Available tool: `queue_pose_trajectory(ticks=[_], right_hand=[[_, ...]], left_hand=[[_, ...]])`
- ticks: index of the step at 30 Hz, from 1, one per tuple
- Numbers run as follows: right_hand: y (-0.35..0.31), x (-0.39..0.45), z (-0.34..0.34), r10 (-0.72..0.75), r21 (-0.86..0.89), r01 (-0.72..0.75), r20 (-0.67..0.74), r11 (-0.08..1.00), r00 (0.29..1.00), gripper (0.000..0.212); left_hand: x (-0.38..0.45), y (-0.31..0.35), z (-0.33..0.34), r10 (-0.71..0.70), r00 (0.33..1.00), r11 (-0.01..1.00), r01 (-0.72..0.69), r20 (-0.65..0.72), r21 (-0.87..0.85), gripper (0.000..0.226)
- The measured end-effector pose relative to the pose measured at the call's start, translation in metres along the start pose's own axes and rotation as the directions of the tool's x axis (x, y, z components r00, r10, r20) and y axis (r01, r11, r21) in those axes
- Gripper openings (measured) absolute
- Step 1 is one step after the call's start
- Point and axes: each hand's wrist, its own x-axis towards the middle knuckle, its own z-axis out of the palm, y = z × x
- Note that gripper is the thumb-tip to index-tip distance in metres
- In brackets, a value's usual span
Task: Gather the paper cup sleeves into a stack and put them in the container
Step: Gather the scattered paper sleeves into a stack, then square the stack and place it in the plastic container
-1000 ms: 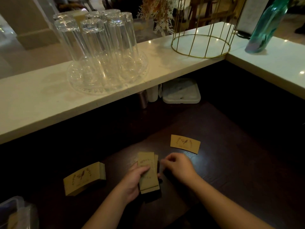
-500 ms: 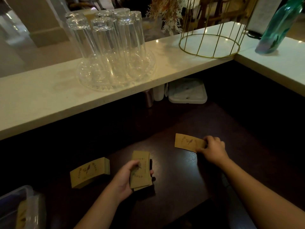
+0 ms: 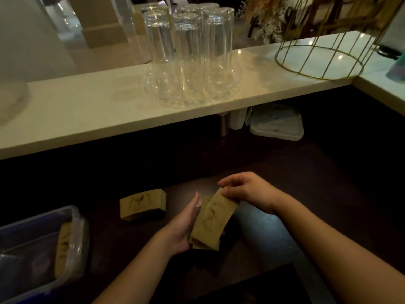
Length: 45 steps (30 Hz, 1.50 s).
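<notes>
My left hand (image 3: 183,227) holds a small stack of brown paper cup sleeves (image 3: 202,240) from the left side, over the dark counter. My right hand (image 3: 247,190) pinches the far end of a single sleeve (image 3: 213,216) that lies slanted on top of that stack. Another stack of sleeves (image 3: 142,206) rests on the counter just left of my hands. A clear plastic container (image 3: 74,242) sits at the lower left, with some sleeves standing inside it.
A white shelf (image 3: 87,106) runs across above the dark counter, carrying a glass tray with upturned glasses (image 3: 188,51) and a gold wire basket (image 3: 320,60). Under the shelf lie a white lid (image 3: 277,126) and a metal cup (image 3: 224,126).
My right hand reached out to the lone sleeve on the counter, picked it up and brought it back onto the stack in my left hand. The camera view shifted left.
</notes>
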Motion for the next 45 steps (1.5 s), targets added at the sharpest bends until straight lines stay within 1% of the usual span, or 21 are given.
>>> queue_pose_trajectory(ticks=[3, 7, 8, 10, 11, 13, 17, 19, 21, 23, 24, 27, 30, 32, 35, 37, 39, 41, 43, 44, 45], right_hand=[[0.004, 0.016, 0.028, -0.002, -0.137, 0.004, 0.014, 0.991, 1.0, 0.024], [0.013, 0.026, 0.058, -0.021, -0.325, 0.019, -0.003, 0.946, 1.0, 0.038], [0.014, 0.027, 0.064, 0.004, -0.308, 0.006, 0.031, 0.951, 1.0, 0.045], [0.017, 0.028, 0.075, 0.098, -0.175, -0.07, 0.156, 0.982, 0.983, 0.052], [0.018, 0.029, 0.081, 0.132, -0.125, -0.107, 0.212, 0.986, 0.968, 0.051], [0.018, 0.031, 0.093, 0.149, -0.082, -0.132, 0.263, 0.988, 0.953, 0.044], [0.018, 0.037, 0.116, 0.149, 0.005, -0.156, 0.27, 0.988, 0.951, 0.035], [0.019, 0.039, 0.126, 0.151, 0.021, -0.16, 0.226, 0.987, 0.962, 0.036], [0.021, 0.042, 0.134, 0.147, 0.06, -0.159, 0.163, 0.985, 0.975, 0.036], [0.023, 0.044, 0.142, 0.146, 0.16, -0.164, 0.118, 0.974, 0.982, 0.036], [0.023, 0.045, 0.147, 0.14, 0.202, -0.158, 0.1, 0.966, 0.985, 0.035], [0.019, 0.057, 0.167, 0.128, 0.241, -0.126, 0.008, 0.962, 0.992, 0.035], [0.007, 0.078, 0.186, 0.142, 0.188, -0.113, -0.15, 0.976, 0.978, 0.051], [-0.002, 0.09, 0.192, 0.107, 0.123, -0.079, -0.243, 0.989, 0.964, 0.053], [-0.009, 0.105, 0.194, 0.058, 0.05, -0.045, -0.296, 0.998, 0.954, 0.058], [-0.011, 0.114, 0.193, 0.048, -0.022, -0.058, -0.343, 0.998, 0.938, 0.06], [-0.011, 0.121, 0.193, 0.054, -0.085, -0.093, -0.377, 0.992, 0.925, 0.061], [-0.011, 0.126, 0.196, 0.081, -0.122, -0.139, -0.392, 0.983, 0.916, 0.06], [-0.009, 0.128, 0.197, 0.116, -0.162, -0.198, -0.413, 0.967, 0.903, 0.06], [-0.008, 0.129, 0.197, 0.136, -0.166, -0.219, -0.407, 0.961, 0.903, 0.061], [-0.007, 0.129, 0.197, 0.16, -0.123, -0.221, -0.378, 0.968, 0.912, 0.064]], left_hand=[[-0.01, -0.006, -0.007, 0.025, 0.998, 0.999, -0.026, 0.059, 0.02, 0.037], [-0.026, -0.014, -0.023, 0.068, 0.996, 0.997, -0.07, 0.066, 0.043, 0.034], [-0.03, -0.015, -0.028, 0.067, 0.995, 0.997, -0.07, 0.073, 0.042, 0.036], [-0.037, -0.018, -0.038, 0.062, 0.995, 0.997, -0.065, 0.077, 0.038, 0.041], [-0.041, -0.02, -0.042, 0.057, 0.996, 0.997, -0.06, 0.074, 0.042, 0.044], [-0.048, -0.022, -0.051, 0.037, 0.998, 0.997, -0.04, 0.052, 0.067, 0.045], [-0.066, -0.022, -0.073, 0.025, 0.998, 0.991, -0.016, -0.065, 0.13, 0.034], [-0.078, -0.02, -0.085, 0.037, 0.99, 0.984, -0.012, -0.139, 0.181, 0.029], [-0.09, -0.018, -0.096, 0.068, 0.975, 0.981, -0.028, -0.209, 0.192, 0.033], [-0.097, -0.016, -0.102, 0.163, 0.931, 0.98, -0.114, -0.326, 0.164, 0.037], [-0.1, -0.016, -0.105, 0.228, 0.887, 0.972, -0.184, -0.401, 0.146, 0.038], [-0.096, -0.008, -0.108, 0.398, 0.686, 0.905, -0.401, -0.609, 0.141, 0.04], [-0.083, 0.007, -0.111, 0.496, 0.531, 0.842, -0.488, -0.687, 0.23, 0.041], [-0.072, 0.018, -0.116, 0.548, 0.465, 0.816, -0.478, -0.696, 0.323, 0.043], [-0.053, 0.031, -0.125, 0.564, 0.412, 0.813, -0.428, -0.715, 0.395, 0.046], [-0.044, 0.035, -0.131, 0.546, 0.402, 0.836, -0.326, -0.735, 0.442, 0.05], [-0.038, 0.033, -0.136, 0.54, 0.392, 0.842, -0.272, -0.745, 0.467, 0.053], [-0.034, 0.028, -0.14, 0.554, 0.402, 0.833, -0.261, -0.729, 0.488, 0.055], [-0.031, 0.022, -0.142, 0.585, 0.39, 0.811, -0.25, -0.711, 0.529, 0.056], [-0.03, 0.02, -0.144, 0.601, 0.38, 0.799, -0.257, -0.703, 0.544, 0.058], [-0.029, 0.019, -0.146, 0.599, 0.385, 0.8, -0.272, -0.702, 0.534, 0.06]])
